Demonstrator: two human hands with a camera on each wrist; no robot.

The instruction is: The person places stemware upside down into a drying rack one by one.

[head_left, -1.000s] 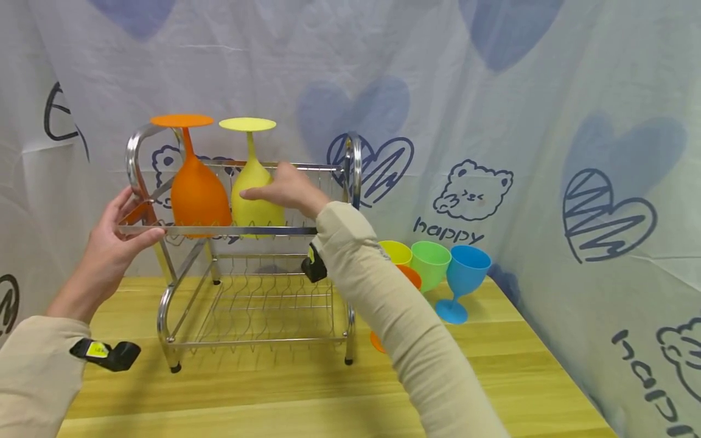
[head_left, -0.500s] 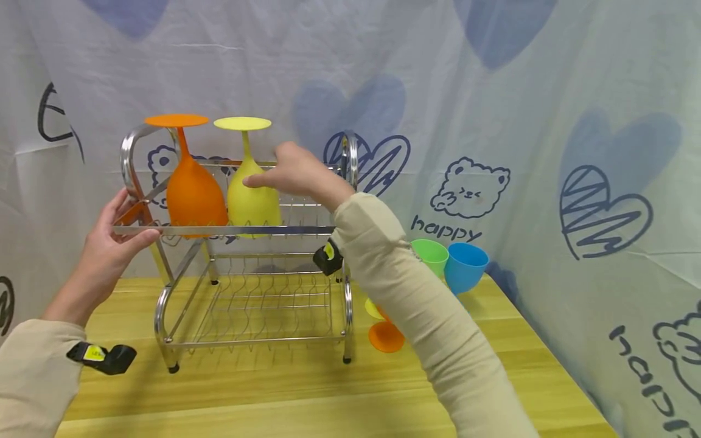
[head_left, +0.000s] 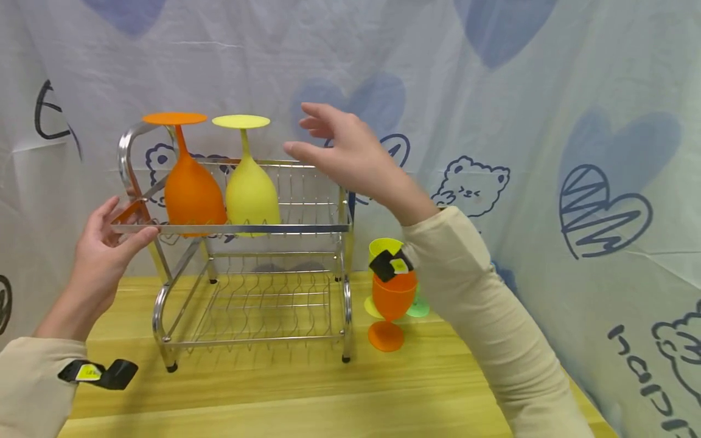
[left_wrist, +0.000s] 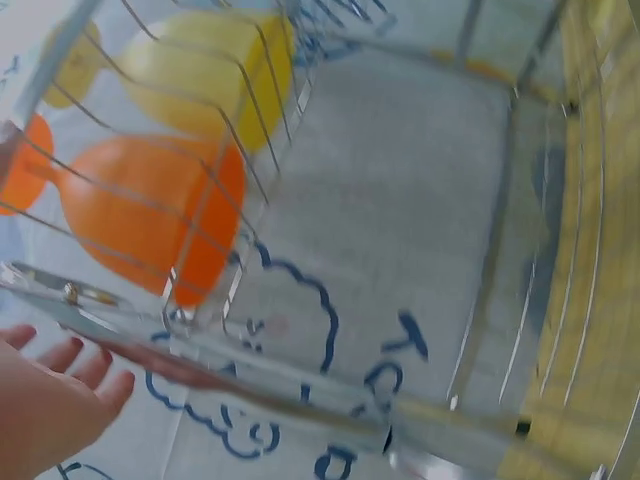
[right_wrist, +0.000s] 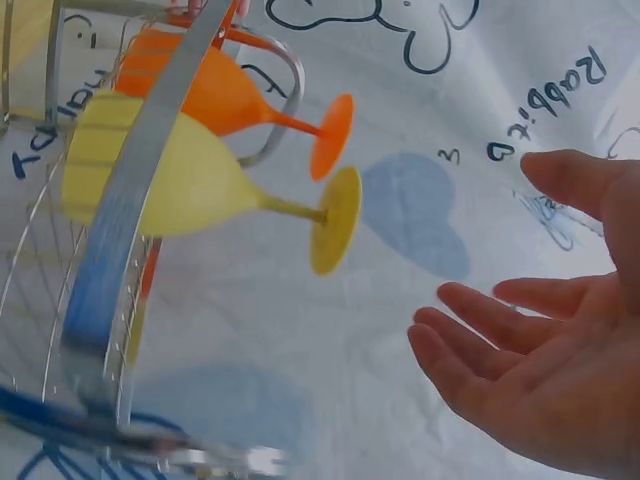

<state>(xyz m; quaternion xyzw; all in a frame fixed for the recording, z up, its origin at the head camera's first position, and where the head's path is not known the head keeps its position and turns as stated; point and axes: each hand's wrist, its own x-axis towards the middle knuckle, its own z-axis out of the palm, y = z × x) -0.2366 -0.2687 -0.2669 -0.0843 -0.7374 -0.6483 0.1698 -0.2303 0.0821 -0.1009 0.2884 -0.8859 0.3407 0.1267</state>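
An orange goblet (head_left: 194, 191) and a yellow goblet (head_left: 252, 191) stand upside down, side by side, on the upper tier of a chrome dish rack (head_left: 254, 342). My right hand (head_left: 358, 152) is raised in the air right of the yellow goblet, fingers spread, holding nothing; the right wrist view shows its palm (right_wrist: 540, 390) apart from both goblets. At the rack's upper left end, my left hand (head_left: 104, 255) has its thumb by the front rail and fingers loosely extended beside the side rail. Contact with the rail cannot be told.
Right of the rack, another orange goblet (head_left: 394, 296) stands upright on the wooden table (head_left: 263, 395), with another yellow goblet (head_left: 380, 245) behind it. A green goblet's foot (head_left: 418, 308) shows beside them, the rest behind my right sleeve. A patterned curtain (head_left: 493, 121) hangs behind.
My right hand has let go of the yellow goblet and moved up and right. Its sleeve now covers the blue goblet. My left hand has shifted slightly left; both rack goblets stay put.
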